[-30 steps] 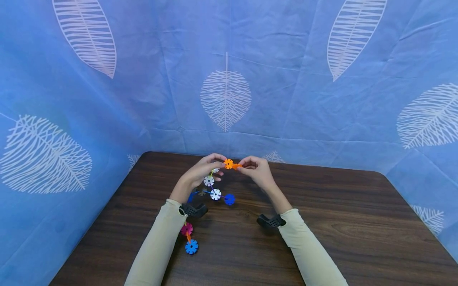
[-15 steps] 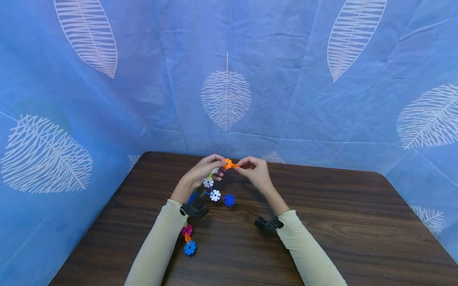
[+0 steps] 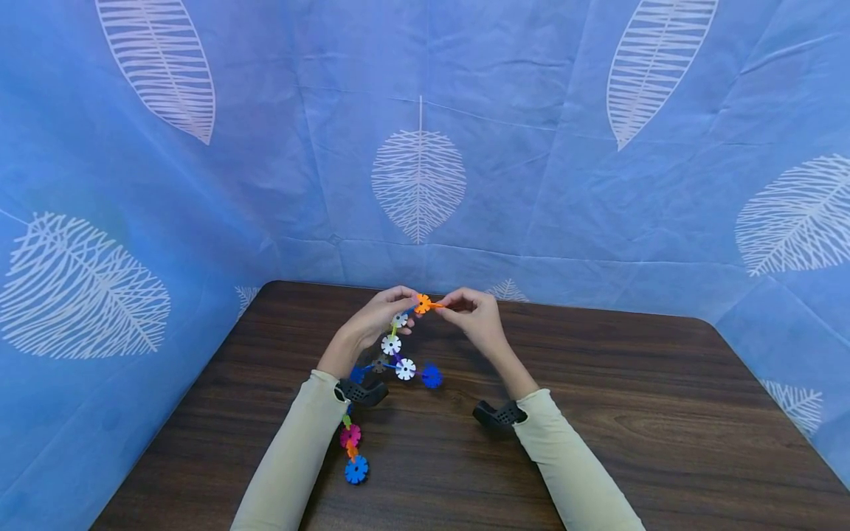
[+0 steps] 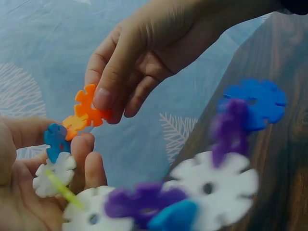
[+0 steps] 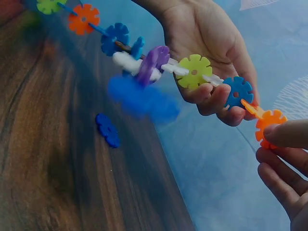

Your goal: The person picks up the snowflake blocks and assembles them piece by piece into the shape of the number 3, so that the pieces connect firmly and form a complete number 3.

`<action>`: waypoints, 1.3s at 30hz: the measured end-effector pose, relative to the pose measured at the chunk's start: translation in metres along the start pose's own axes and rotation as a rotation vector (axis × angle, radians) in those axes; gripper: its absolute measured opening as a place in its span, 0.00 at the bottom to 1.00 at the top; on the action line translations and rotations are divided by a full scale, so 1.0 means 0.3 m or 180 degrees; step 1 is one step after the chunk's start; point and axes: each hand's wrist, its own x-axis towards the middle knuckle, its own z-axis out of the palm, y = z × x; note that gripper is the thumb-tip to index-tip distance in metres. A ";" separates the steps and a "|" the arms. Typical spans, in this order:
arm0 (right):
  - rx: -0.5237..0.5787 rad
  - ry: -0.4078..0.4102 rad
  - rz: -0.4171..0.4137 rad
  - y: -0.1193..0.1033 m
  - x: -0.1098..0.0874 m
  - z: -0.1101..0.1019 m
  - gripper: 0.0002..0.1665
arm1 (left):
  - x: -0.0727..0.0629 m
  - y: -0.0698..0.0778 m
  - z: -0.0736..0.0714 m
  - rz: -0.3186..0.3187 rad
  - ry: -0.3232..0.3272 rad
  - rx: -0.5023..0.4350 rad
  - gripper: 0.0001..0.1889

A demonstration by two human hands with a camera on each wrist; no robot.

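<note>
A chain of slotted, snowflake-shaped plastic discs hangs between and below my hands. My right hand [image 3: 477, 318] pinches the orange disc [image 4: 86, 103] at its end between thumb and fingers. My left hand [image 3: 369, 318] holds the chain beside it, at the lighter orange disc [image 4: 74, 126] and the blue disc [image 5: 238, 92]. White discs [image 3: 391, 344], yellow-green ones and purple ones follow further down. One branch ends in a dark blue disc [image 3: 432, 376]. Another runs behind my left wrist to a pink disc [image 3: 350, 436] and a lighter blue disc [image 3: 356, 470].
The dark wood-grain table [image 3: 631, 420] lies under both arms. A loose blue disc [image 5: 107, 130] lies on it in the right wrist view. Behind the table hangs a blue cloth [image 3: 531, 184] with white leaf prints. Each wrist wears a black band [image 3: 499, 414].
The hanging part of the chain has swung slightly down and to the right. Against a second ago, the end orange disc is turned more edge-on. Both hands stay nearly in place.
</note>
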 end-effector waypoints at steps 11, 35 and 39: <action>-0.0012 -0.0099 -0.0009 0.005 0.000 -0.006 0.06 | -0.007 0.005 -0.002 0.0030 -0.0126 -0.0001 0.10; -0.0109 -0.0229 -0.0106 0.011 0.001 -0.011 0.05 | -0.023 0.013 0.001 0.0264 -0.0222 -0.0025 0.03; -0.0160 -0.0211 -0.0125 0.003 -0.003 -0.006 0.04 | -0.022 0.010 0.002 0.0283 -0.0204 -0.0041 0.03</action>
